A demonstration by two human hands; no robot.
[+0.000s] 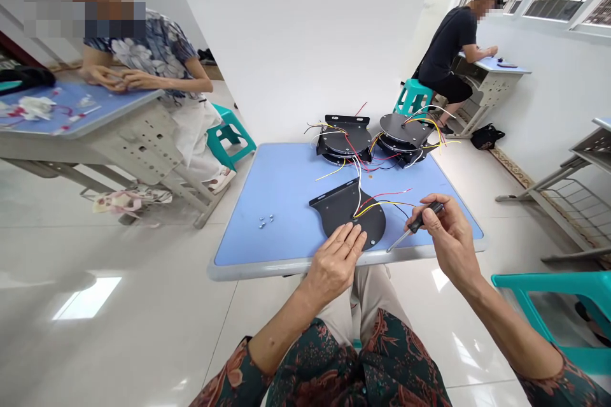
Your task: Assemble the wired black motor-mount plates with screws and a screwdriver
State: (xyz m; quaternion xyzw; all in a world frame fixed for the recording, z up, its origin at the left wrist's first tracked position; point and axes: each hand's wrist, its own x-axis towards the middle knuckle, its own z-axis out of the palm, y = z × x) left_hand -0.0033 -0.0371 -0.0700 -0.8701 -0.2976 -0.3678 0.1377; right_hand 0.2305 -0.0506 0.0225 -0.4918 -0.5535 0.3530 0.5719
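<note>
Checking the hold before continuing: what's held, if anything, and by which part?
The right grip holds the screwdriver by its black handle. The left grip rests on the black plate; thumb hidden, so clasping can't be told.

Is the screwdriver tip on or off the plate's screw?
Off: the right hand holds the screwdriver with its tip beside the black plate, near the table edge.

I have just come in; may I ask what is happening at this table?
A person's left hand rests on a black plate with wires. The right hand holds a screwdriver, its tip near the table's front edge, beside the plate. Some small screws lie to the left; two wired black units sit at the back.
</note>
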